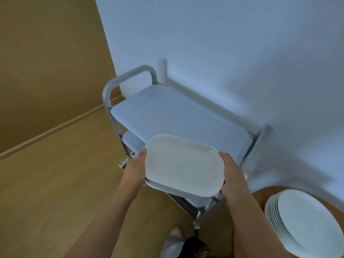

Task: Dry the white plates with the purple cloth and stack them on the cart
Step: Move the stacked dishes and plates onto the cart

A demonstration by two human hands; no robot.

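Note:
I hold a white rounded-rectangle plate (183, 164) level above the near end of the cart (167, 112). My left hand (135, 169) grips its left edge, thumb on the rim. My right hand (232, 175) grips its right edge. The cart has a pale top shelf with nothing on it, a metal frame and a curved handle (128, 76) at its far left end. A stack of several white plates (305, 224) stands at the lower right on a wooden surface (260, 197). The purple cloth is not in view.
The cart stands against a white wall (223, 43). A lower shelf (130, 141) shows beneath the top one. Wooden floor (55, 183) spreads to the left. A foot in a light sock (173, 241) is near the cart's closest leg.

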